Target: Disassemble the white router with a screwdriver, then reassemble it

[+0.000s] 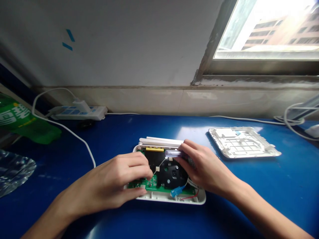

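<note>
An opened white plastic housing (171, 197) lies on the desk, with a green circuit board (152, 184) inside it. A black component block (165, 166) and a yellow part (154, 149) sit on the board. My left hand (119, 179) closes around the board's left side, and a thin white wire (159, 167) runs to its index fingertip. My right hand (204, 166) pinches a translucent glass tube (173, 153) above the board. A blue connector (176, 191) and a red wire (189, 196) lie near the housing's front edge.
A white plastic cover (243, 142) lies to the right on the blue desk (249, 199). A white power strip (79, 113) and its cable (64, 127) are at back left, beside a green package (25, 121). Crumpled clear plastic (12, 171) lies at far left. A wall runs behind the desk.
</note>
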A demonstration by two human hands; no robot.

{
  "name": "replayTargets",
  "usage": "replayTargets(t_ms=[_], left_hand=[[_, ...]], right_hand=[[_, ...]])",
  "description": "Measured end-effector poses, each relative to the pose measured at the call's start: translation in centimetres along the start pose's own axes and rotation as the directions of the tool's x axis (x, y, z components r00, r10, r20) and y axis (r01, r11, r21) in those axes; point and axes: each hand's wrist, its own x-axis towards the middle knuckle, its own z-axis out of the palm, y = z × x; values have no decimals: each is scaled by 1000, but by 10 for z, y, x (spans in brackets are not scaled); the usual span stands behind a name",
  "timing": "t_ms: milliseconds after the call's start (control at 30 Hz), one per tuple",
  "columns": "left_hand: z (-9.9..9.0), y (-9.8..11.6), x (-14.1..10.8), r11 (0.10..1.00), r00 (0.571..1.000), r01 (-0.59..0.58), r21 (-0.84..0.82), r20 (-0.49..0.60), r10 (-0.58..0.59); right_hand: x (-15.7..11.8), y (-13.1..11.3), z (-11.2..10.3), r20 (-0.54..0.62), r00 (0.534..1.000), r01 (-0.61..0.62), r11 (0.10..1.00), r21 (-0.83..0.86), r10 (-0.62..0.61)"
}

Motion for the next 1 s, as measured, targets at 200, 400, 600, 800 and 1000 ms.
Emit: replayTargets(t_ms=[200,400,600,800,1000], left_hand=[[1,-1,0,1000,1000,-11,-26,-21,11],[0,-1,0,999,999,9,-32,-43,-10],[0,4,-3,994,995,100,-54,-18,-101],[10,7,-3,971,971,237,41,-12,-237],[19,4,-6,960,959,279,-17,-37,-280]], right_hand=[[1,1,1,-18,998,65,997,-31,-65],[-1,2,4,-31,999,31,999,11,-31],[0,0,5,-45,999,16,999,31,-14],[0,0,5,-39,999,21,998,56,-19],[1,3,3,-25,999,50,996,75,-48]])
